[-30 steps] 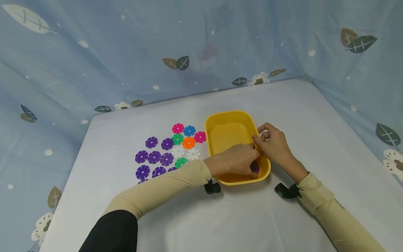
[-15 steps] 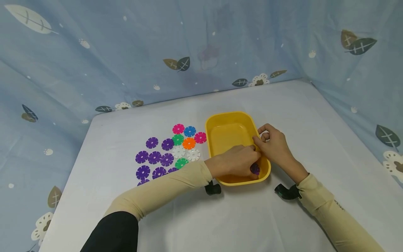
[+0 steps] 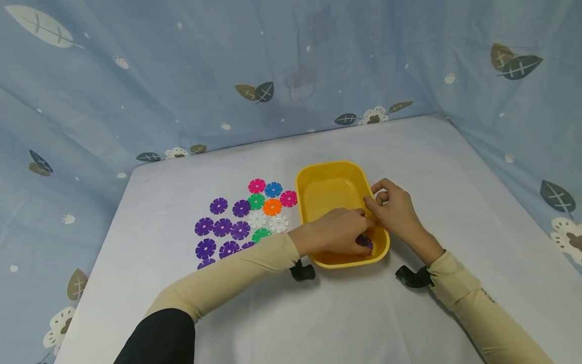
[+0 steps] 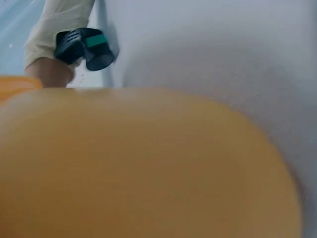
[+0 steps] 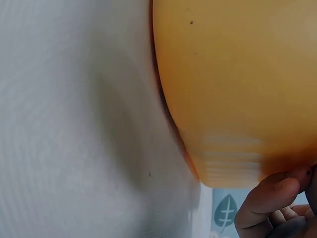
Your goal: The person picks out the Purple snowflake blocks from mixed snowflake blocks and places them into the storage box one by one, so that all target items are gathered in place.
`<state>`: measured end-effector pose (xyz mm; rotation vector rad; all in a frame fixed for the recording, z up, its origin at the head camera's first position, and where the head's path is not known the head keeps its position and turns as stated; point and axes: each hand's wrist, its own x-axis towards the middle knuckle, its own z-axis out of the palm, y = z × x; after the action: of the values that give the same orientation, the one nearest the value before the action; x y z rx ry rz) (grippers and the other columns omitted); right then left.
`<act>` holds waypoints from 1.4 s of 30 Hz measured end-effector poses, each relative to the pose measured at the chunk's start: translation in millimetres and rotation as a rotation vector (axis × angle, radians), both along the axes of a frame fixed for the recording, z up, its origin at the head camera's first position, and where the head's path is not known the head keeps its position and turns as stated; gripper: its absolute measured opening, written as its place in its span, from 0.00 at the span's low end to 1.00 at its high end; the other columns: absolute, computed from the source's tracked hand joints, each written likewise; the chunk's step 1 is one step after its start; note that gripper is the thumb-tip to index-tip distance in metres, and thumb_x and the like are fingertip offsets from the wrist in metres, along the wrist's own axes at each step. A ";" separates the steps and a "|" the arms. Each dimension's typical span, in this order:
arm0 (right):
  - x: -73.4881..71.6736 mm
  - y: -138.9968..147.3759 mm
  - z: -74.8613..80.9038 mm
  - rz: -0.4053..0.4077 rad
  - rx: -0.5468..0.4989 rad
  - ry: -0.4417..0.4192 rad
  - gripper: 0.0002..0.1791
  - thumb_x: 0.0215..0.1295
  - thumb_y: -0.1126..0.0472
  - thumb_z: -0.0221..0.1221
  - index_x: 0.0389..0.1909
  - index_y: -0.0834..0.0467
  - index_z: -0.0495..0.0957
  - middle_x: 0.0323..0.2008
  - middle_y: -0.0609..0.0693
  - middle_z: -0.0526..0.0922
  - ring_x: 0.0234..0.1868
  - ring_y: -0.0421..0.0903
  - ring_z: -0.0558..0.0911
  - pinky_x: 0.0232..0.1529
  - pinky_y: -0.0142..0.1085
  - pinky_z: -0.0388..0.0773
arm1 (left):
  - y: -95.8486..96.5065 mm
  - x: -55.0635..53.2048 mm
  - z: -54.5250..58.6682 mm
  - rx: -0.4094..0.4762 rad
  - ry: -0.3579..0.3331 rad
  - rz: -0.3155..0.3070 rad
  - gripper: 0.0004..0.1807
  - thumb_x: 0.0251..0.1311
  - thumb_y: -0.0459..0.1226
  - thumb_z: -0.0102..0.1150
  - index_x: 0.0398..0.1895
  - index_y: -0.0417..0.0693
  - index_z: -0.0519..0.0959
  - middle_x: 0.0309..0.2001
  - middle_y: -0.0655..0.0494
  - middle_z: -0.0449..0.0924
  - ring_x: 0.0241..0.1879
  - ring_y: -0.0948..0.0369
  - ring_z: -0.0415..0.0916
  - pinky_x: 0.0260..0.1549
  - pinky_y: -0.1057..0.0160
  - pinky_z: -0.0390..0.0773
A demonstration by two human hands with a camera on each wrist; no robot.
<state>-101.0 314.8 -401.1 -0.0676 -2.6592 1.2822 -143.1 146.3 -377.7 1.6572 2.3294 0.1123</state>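
A yellow plastic basin [image 3: 336, 164] sits on the white table in the head view. My left hand [image 3: 338, 231] reaches down into its near right part, fingers bent around a purple snowflake disc [image 3: 365, 242] that shows between thumb and forefinger. The hand hides part of the basin's floor. My right hand [image 3: 394, 207] pinches the basin's right rim, thumb at the edge and the other fingers curled outside. The basin's wall [image 4: 148, 163] fills most of the left wrist view. From the right wrist, bent fingers [image 5: 270, 201] show against the basin's outer side.
Left of the basin lie several purple snowflake discs [image 3: 222, 227], flat and spaced out. Beside them are mixed discs: a blue disc [image 3: 273, 189], an orange disc [image 3: 272, 207], plus pink, green and white ones. A patterned blue curtain [image 3: 291, 60] stands behind the table.
My left hand has shifted slightly left inside the basin, and the purple disc at its fingertips has shifted and turned a little with it. The right hand stays at the rim.
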 end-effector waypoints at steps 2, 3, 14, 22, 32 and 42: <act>-0.7 -0.8 0.0 0.004 0.000 0.007 0.11 0.67 0.63 0.62 0.43 0.65 0.72 0.18 0.51 0.71 0.13 0.43 0.66 0.15 0.31 0.66 | -5.1 -2.5 6.6 0.016 -0.007 0.020 0.18 0.62 0.57 0.62 0.42 0.54 0.80 0.30 0.62 0.71 0.32 0.66 0.68 0.28 0.70 0.70; -1.1 -1.1 -0.2 0.006 -0.001 0.011 0.11 0.67 0.63 0.62 0.43 0.65 0.72 0.18 0.51 0.71 0.13 0.43 0.66 0.15 0.31 0.65 | -8.2 -3.7 11.2 0.024 -0.014 0.038 0.18 0.63 0.57 0.62 0.43 0.54 0.81 0.31 0.62 0.72 0.31 0.66 0.68 0.28 0.70 0.70; 1.4 -3.6 1.4 -0.043 0.005 0.005 0.12 0.66 0.61 0.62 0.42 0.65 0.74 0.16 0.50 0.71 0.11 0.41 0.65 0.14 0.31 0.65 | -90.3 -25.8 81.8 0.325 -0.002 0.243 0.17 0.64 0.48 0.64 0.50 0.48 0.81 0.43 0.57 0.80 0.36 0.65 0.77 0.35 0.70 0.77; 3.1 -10.8 4.2 -0.081 0.038 0.015 0.11 0.62 0.64 0.64 0.39 0.65 0.74 0.19 0.51 0.71 0.13 0.41 0.66 0.17 0.29 0.68 | -181.1 -35.0 97.4 0.416 0.085 0.458 0.15 0.62 0.45 0.66 0.47 0.47 0.83 0.41 0.56 0.82 0.34 0.61 0.77 0.33 0.63 0.80; 2.9 -15.2 7.1 -0.103 0.086 0.040 0.10 0.58 0.68 0.65 0.37 0.64 0.73 0.18 0.50 0.69 0.13 0.40 0.64 0.16 0.29 0.65 | -252.0 -23.9 72.6 0.373 0.088 0.647 0.16 0.61 0.44 0.68 0.46 0.44 0.83 0.37 0.53 0.81 0.32 0.59 0.77 0.30 0.60 0.80; 0.6 -20.8 7.6 -0.110 0.101 0.017 0.10 0.57 0.69 0.64 0.36 0.64 0.73 0.18 0.50 0.68 0.15 0.42 0.65 0.16 0.29 0.65 | -290.4 -8.8 39.8 0.328 0.042 0.754 0.16 0.58 0.42 0.70 0.45 0.44 0.84 0.35 0.53 0.82 0.31 0.58 0.77 0.30 0.58 0.80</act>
<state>-100.3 293.9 -393.4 -0.1852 -2.6604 1.1094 -152.0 -144.1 -337.9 0.7920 2.9595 0.6380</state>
